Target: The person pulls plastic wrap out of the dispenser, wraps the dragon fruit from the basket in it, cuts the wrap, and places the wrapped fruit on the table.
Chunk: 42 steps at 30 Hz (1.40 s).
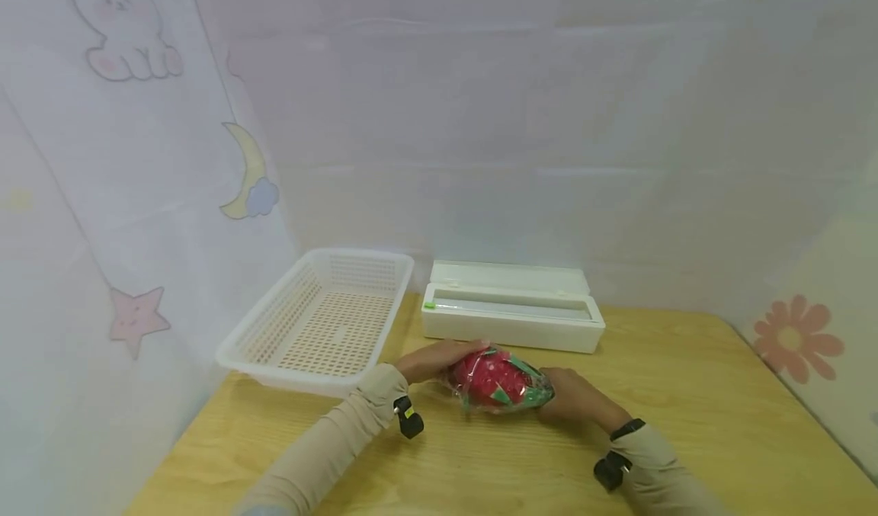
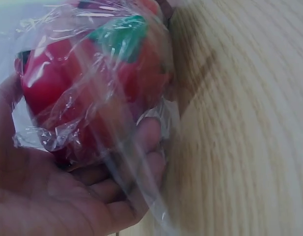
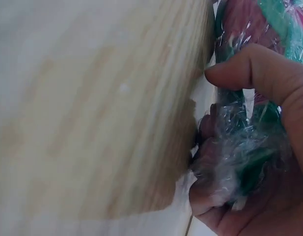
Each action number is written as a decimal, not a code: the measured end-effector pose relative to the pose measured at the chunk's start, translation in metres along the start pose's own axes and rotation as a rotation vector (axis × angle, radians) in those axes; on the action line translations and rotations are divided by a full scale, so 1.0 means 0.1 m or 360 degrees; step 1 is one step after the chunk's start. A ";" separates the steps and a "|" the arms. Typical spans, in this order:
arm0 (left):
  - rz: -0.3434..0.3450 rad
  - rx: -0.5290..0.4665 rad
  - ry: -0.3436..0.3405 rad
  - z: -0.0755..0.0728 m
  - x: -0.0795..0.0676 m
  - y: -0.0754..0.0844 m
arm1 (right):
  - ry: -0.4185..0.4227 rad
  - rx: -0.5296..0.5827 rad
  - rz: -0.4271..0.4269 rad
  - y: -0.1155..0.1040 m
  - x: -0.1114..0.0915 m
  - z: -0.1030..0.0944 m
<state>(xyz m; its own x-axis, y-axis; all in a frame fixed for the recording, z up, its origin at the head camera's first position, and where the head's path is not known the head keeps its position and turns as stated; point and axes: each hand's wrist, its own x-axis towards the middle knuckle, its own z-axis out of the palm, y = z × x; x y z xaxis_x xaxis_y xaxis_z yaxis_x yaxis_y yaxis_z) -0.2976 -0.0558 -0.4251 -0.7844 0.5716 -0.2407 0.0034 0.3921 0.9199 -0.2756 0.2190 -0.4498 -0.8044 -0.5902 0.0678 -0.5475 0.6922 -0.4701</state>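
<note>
A red dragon fruit (image 1: pixel 490 379) with green scales lies on its side between both hands over the table, wrapped in clear cling film. My left hand (image 1: pixel 439 359) grips its left end; in the left wrist view the fingers (image 2: pixel 149 167) curl under the fruit and the thumb is on its far side. Loose cling film (image 2: pixel 158 209) trails down past those fingers. At the other end, my right hand (image 1: pixel 572 396) holds the green tip, thumb (image 3: pixel 234 69) on one side and curled fingers on the other. Bunched film (image 3: pixel 225 162) sits inside this palm.
Behind the fruit stands a white cling film dispenser (image 1: pixel 511 335), its lid (image 1: pixel 507 274) raised and a roll inside. A white slotted plastic basket (image 1: pixel 236 356) stands at the left on the wooden table (image 1: pixel 686 394). Printed cloth walls (image 1: pixel 480 120) enclose the back and sides.
</note>
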 end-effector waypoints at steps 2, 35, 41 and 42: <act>0.0014 0.0012 -0.0018 0.00 0.01 0.00 | -0.0026 -0.0011 -0.0005 0.02 0.01 0.00; 0.0114 -0.0009 -0.0064 0.12 -0.02 0.03 | -0.0206 0.0060 -0.0055 -0.21 -0.25 -0.32; 0.0037 0.0085 0.0073 0.11 0.02 0.01 | 0.0187 -0.0056 -0.0336 -0.59 -0.03 -0.24; 0.0032 0.0111 0.0089 0.10 0.04 0.01 | 0.0243 -0.0055 -0.0352 -0.63 0.01 -0.21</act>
<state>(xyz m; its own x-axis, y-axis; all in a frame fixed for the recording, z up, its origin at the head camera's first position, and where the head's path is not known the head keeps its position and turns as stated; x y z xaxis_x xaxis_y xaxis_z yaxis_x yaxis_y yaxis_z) -0.2944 -0.0455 -0.4281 -0.8173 0.5394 -0.2028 0.0612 0.4311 0.9002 -0.2471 0.1834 -0.4022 -0.6884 -0.6609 0.2988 -0.7192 0.5689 -0.3987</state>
